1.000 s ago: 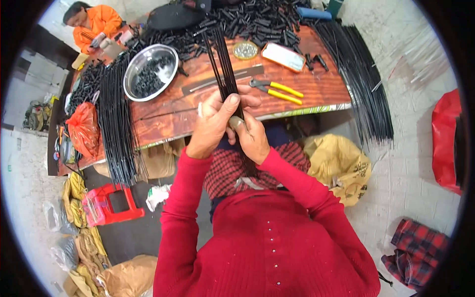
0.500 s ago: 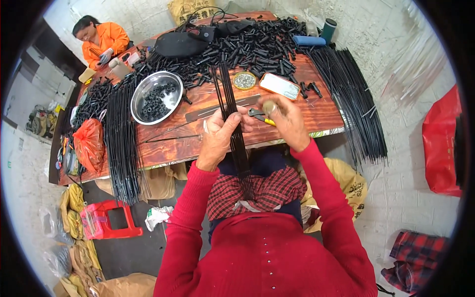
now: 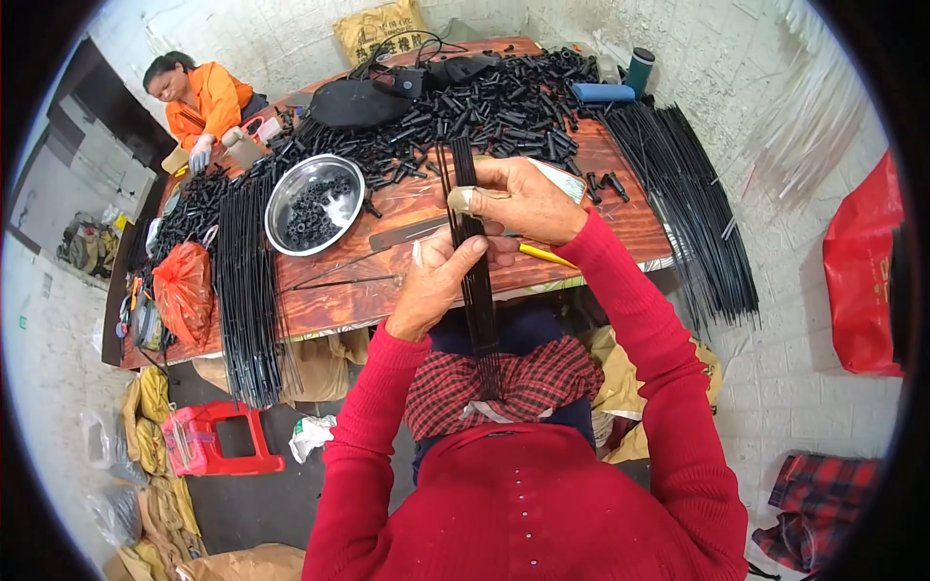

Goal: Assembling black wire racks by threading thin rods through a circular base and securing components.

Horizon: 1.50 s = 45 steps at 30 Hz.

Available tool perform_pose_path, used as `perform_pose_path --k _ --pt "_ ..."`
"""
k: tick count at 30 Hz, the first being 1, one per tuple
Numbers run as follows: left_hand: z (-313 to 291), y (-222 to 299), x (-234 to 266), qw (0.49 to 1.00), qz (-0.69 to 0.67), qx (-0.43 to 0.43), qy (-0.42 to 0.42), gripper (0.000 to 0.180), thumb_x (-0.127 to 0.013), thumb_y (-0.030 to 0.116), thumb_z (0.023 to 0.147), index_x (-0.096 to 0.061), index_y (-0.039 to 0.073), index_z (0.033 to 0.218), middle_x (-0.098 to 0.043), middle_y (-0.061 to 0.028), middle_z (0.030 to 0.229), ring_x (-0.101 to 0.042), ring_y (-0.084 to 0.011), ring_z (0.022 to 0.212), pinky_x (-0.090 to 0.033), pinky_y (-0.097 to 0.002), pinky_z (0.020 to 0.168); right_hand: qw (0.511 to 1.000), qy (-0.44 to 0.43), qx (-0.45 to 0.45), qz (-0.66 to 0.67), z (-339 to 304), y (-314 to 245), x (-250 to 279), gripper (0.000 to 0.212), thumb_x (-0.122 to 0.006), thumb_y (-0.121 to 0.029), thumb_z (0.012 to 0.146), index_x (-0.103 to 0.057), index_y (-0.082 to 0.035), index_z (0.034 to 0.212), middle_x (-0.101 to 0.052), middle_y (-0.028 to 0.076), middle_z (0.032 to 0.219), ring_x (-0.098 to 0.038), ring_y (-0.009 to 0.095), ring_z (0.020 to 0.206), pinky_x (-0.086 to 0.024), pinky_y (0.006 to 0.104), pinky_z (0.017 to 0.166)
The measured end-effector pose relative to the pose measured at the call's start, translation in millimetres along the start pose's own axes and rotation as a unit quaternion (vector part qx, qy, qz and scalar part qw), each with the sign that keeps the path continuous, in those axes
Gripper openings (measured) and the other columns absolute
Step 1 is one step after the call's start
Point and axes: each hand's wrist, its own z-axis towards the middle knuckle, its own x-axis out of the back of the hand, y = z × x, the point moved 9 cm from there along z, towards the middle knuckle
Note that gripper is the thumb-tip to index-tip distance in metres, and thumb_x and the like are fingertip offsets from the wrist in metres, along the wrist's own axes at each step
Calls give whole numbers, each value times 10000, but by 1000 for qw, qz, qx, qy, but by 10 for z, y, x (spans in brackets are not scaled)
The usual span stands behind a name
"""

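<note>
Black rods point(image 3: 472, 252), a thin bundle of them, stand nearly upright between our two hands, over the near edge of the table point(image 3: 387, 300); their lower ends reach down to our lap, above a red plaid cloth point(image 3: 504, 382).

Our left hand point(image 3: 441, 286) grips the bundle low down, fingers curled round it and thumb pressed against the rods. Our right hand point(image 3: 518, 198) holds it higher up, pinching the rods between thumb and closed fingers; the thumb wears a pale wrap. Both our sleeves are red.

Just under the right hand lie pliers point(image 3: 544, 255) with yellow handles and a flat metal bar point(image 3: 407, 232). Left of the hands sits a steel bowl point(image 3: 312, 203) holding small black parts. Beyond it a heap of short black tubes point(image 3: 484, 102) covers the far half of the table.

More long black rods hang over the table's left edge point(image 3: 247, 290) and its right edge point(image 3: 688, 203). An orange bag point(image 3: 181, 290) lies at the left end. A red stool point(image 3: 208, 441) stands on the floor below.

At the far left corner another person in an orange top point(image 3: 203, 97) works with gloved hands.
</note>
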Motion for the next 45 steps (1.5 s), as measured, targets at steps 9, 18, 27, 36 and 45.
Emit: perform_pose_path --k 9,18,27,36,45 --pt "2 28 -119 998 30 7 -46 367 -555 278 1045 -536 -36 1232 -689 -202 1116 -688 -264 1050 -541 -396 975 991 -80 -103 -22 -59 -18 -64 301 -628 -275 1000 -702 1 1095 -605 -17 732 -490 42 560 -410 242 502" --pt "-44 30 -156 980 -144 55 -127 509 -475 375 1070 -463 -35 1373 -657 -146 1187 -644 -206 1117 -517 -356 992 988 -32 88 -121 -202 -371 10 253 -656 -228 952 -713 -20 1085 -698 64 978 -646 160 856 -514 327 782" --pt "-139 -602 -16 984 -146 103 3 305 -530 299 1052 -535 15 1164 -705 -185 1064 -707 -254 966 -579 -383 894 896 -400 163 -107 -1406 -1310 -654 261 -732 -186 901 -735 -54 1126 -678 62 967 -665 280 890 -535 367 835" --pt "-402 -675 -261 994 -64 89 -26 292 -542 304 1043 -612 31 1119 -640 -191 1295 -622 -260 1176 -497 -373 1015 964 -142 -224 -11 -1706 496 -184 397 -649 -185 942 -590 34 1268 -684 116 1118 -645 175 1060 -519 328 934" --pt "-549 -558 -388 984 -9 158 -77 412 -459 378 1075 -583 11 1215 -677 -109 1126 -556 -112 577 -477 -282 494 969 64 -134 196 -1584 803 -676 292 -530 -240 1052 -582 34 1140 -670 85 905 -638 146 810 -533 298 768"
